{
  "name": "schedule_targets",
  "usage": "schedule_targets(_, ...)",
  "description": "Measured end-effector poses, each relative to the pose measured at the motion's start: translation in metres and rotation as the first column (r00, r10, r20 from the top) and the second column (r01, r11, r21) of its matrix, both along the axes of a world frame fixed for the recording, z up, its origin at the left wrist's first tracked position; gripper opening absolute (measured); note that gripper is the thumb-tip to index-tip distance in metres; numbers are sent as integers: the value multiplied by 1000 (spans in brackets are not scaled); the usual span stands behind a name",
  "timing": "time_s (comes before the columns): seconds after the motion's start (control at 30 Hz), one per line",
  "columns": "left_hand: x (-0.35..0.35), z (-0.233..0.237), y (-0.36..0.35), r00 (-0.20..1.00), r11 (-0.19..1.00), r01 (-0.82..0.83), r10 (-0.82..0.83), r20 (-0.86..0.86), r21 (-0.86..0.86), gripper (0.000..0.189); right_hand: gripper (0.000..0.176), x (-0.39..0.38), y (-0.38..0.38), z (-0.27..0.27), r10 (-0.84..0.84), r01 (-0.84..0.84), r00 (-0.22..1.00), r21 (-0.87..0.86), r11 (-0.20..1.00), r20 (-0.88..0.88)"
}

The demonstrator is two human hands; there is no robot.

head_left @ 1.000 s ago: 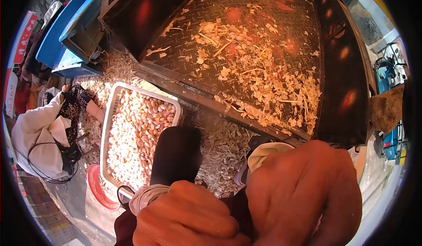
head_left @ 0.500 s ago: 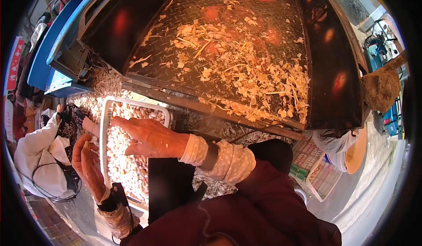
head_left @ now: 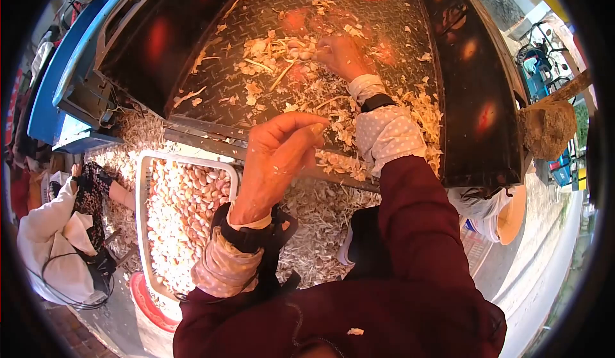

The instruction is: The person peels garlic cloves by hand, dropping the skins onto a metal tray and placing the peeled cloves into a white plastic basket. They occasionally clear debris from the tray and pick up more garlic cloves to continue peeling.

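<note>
My right hand reaches over the dark patterned metal surface, its curled fingertips at a small heap of garlic cloves. Nearer to me, my left hand is raised by the front edge of that surface. Its thumb and forefinger are pinched together; what they hold, if anything, is too small to make out. Dry garlic skins and stalks lie scattered around the heap. To the left of my left hand stands a white plastic basket filled with garlic cloves.
High dark side walls flank the metal surface. Husk litter covers the ground below. A red basin sits beside the basket. Another person's pale sleeve is at the far left. A wooden block sticks out at right.
Both hands have left the basket. My right hand has moved up and right to the heap on the metal surface; my left has moved right and up, its fingers now pinched.
</note>
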State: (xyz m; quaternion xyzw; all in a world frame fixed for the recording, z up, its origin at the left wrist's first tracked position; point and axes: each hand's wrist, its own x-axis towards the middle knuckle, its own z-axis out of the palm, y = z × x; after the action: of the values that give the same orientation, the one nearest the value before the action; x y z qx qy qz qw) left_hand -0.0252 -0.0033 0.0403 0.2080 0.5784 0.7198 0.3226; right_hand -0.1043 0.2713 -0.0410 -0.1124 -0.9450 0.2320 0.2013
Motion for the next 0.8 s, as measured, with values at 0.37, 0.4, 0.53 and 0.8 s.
schedule_targets(0.37, -28, -76, 25, 978, 993, -105, 112, 177, -48, 18, 13, 34, 32, 23, 176, -117, 983, -583, 804, 46)
schedule_targets(0.4, -29, -77, 26, 977, 996, -83, 89, 195, -42, 18, 13, 34, 37, 28, 172, -112, 984, -585, 803, 47)
schedule_targets(0.53, -35, -80, 27, 976, 997, -74, 79, 205, -31, 19, 18, 30, 50, 40, 266, -91, 951, -684, 724, 155)
schedule_targets(0.8, -39, -69, 47, 993, 994, -103, 102, 52, 28, 50, 20, 52, -43, 50, 336, -289, 927, -888, 358, -166)
